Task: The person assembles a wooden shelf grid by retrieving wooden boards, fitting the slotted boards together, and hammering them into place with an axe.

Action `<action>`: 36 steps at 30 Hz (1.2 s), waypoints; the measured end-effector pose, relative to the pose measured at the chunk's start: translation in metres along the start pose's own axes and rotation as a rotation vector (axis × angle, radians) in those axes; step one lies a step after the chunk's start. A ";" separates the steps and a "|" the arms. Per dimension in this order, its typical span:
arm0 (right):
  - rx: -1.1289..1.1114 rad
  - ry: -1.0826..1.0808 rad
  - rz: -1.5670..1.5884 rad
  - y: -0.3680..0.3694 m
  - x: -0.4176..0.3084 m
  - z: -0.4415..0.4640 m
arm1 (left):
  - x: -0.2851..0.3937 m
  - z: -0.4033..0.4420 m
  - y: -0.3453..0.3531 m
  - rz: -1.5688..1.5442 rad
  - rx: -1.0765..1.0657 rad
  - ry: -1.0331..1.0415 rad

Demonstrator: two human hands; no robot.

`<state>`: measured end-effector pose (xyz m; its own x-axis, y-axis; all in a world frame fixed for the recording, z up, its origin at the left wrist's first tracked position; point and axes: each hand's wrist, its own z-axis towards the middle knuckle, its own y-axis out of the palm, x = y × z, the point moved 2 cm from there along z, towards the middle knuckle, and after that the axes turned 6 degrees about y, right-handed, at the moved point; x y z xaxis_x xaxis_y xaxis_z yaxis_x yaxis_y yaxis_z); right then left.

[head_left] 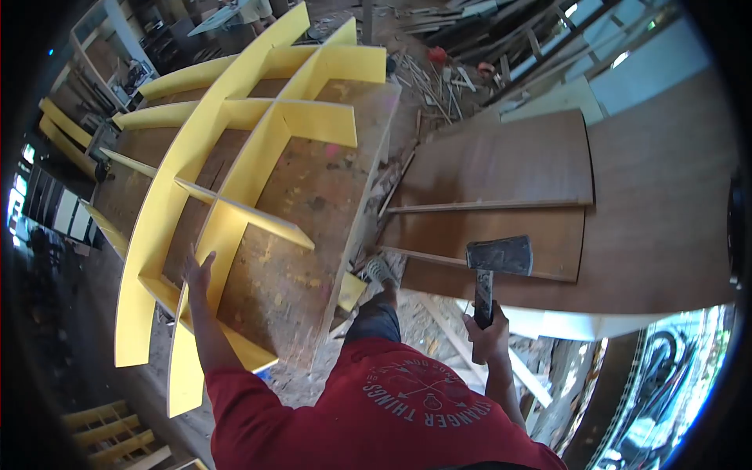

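Note:
In my right hand [489, 335] is a hatchet [500, 257], held upright by its short, worn handle with the dark metal head at the top. My fingers are wrapped round the handle. My left hand [199, 272] reaches over a yellow lattice frame [223, 231] of curved, interlocking boards. Its fingers are stretched out beside one of the long boards, and I cannot tell whether they press on it. The frame stands on a stained wooden tabletop [301, 215].
Brown curved panels [501, 160] with thin battens lie to the right. Scrap wood strips [439, 86] litter the ground at the back. My shoe [379, 271] is beside the table edge. Another slatted frame [113, 435] is at the lower left. A person's legs [255, 11] show at the top.

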<state>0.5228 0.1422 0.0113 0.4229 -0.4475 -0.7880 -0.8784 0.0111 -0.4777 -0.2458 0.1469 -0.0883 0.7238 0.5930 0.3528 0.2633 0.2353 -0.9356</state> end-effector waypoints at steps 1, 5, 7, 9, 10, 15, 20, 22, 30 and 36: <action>-0.004 -0.037 -0.027 0.004 -0.018 0.023 | 0.000 -0.003 0.001 -0.031 0.045 0.000; -0.006 -0.174 -0.033 0.024 -0.094 0.130 | -0.005 0.009 0.014 -0.090 0.235 -0.054; -0.040 -0.172 -0.042 0.036 -0.129 0.168 | 0.008 0.003 0.008 -0.078 0.278 -0.158; -0.073 -0.125 0.016 0.047 -0.190 0.193 | 0.018 0.001 0.008 -0.028 0.275 -0.197; -0.089 -0.140 0.053 0.053 -0.203 0.208 | 0.019 0.000 0.005 -0.005 0.277 -0.215; -0.156 -0.270 0.097 0.079 -0.262 0.262 | 0.026 0.004 0.003 -0.025 0.311 -0.267; -0.261 -0.364 0.078 0.107 -0.317 0.309 | 0.049 0.005 -0.003 -0.028 0.354 -0.289; -0.323 -0.395 0.079 0.122 -0.335 0.326 | 0.055 0.008 -0.007 -0.069 0.366 -0.292; -0.475 -0.550 -0.002 0.198 -0.410 0.419 | 0.068 0.036 -0.017 -0.107 0.332 -0.534; -0.817 -0.437 -0.018 0.272 -0.531 0.501 | 0.209 0.184 -0.031 -0.229 0.431 -0.345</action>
<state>0.1706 0.8306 0.1053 0.3386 -0.0622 -0.9389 -0.6846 -0.7008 -0.2005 -0.2203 0.4050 0.0173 0.4110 0.6895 0.5963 0.0534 0.6348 -0.7708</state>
